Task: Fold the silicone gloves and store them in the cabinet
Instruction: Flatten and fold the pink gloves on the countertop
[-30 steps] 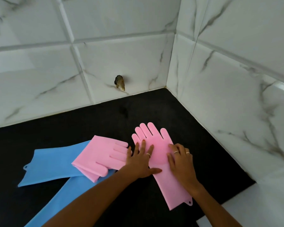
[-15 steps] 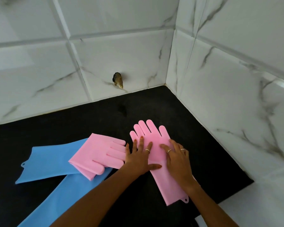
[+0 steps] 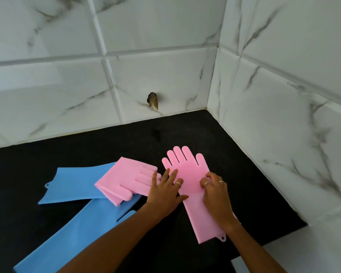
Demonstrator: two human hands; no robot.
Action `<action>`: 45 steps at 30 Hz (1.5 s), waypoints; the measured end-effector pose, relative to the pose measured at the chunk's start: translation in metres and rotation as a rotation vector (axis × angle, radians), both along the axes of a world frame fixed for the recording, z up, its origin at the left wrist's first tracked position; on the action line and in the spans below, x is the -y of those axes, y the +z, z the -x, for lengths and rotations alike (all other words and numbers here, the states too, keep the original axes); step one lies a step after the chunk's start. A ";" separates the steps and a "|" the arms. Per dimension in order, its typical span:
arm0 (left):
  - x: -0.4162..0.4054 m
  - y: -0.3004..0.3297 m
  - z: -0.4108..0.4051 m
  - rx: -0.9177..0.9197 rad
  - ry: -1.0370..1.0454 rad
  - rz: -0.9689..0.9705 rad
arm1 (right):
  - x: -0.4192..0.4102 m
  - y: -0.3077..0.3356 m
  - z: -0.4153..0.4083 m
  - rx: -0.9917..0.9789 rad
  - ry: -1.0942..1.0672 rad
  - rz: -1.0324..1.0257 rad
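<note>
Left hand (image 3: 165, 194) flat, fingers spread, right hand (image 3: 215, 196) fingers curled, both pressing flat pink glove (image 3: 189, 174), fingertips toward upper centre, cuff lower right, folded glove (image 3: 126, 178) left

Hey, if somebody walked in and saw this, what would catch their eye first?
Probably the flat pink silicone glove spread on the black countertop, pressed down by the left hand and right hand. Left of it lies a folded pink silicone glove atop two long blue silicone gloves.
</note>
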State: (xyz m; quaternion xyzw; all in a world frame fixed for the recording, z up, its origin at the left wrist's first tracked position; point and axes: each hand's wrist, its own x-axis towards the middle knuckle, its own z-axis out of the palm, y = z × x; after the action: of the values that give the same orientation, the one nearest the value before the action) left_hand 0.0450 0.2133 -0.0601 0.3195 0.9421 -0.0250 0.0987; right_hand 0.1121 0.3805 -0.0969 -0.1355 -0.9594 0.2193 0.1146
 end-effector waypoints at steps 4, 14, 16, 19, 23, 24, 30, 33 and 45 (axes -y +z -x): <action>0.036 0.009 0.003 -0.091 0.055 0.035 | 0.000 0.000 -0.001 -0.023 0.021 -0.004; 0.078 0.036 0.020 0.094 0.300 -0.121 | 0.002 0.005 -0.002 -0.011 0.043 -0.036; 0.079 0.046 0.027 0.133 0.366 -0.273 | 0.004 0.005 -0.001 -0.031 0.035 -0.028; 0.081 0.072 0.032 0.107 0.423 -0.527 | 0.004 0.005 -0.001 -0.037 0.029 -0.025; 0.085 0.115 0.042 0.007 0.404 -0.720 | 0.007 0.006 0.000 -0.086 0.012 0.015; 0.086 0.126 0.043 0.000 0.402 -0.753 | 0.010 0.007 0.001 -0.123 0.016 0.032; 0.077 0.193 0.031 0.104 0.411 -0.945 | 0.037 0.038 0.020 -0.196 0.208 0.347; 0.064 0.216 0.017 0.151 0.364 -1.011 | 0.050 0.068 0.030 -0.113 0.268 0.698; 0.013 0.244 -0.030 0.321 0.239 -1.073 | 0.016 0.157 0.003 -0.256 0.316 1.172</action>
State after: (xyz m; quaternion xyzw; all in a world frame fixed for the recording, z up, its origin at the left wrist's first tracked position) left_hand 0.0747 0.1998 0.1835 0.2157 0.8256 0.5171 0.0668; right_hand 0.1090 0.3644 0.0599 -0.0049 -0.6665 0.7385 0.1016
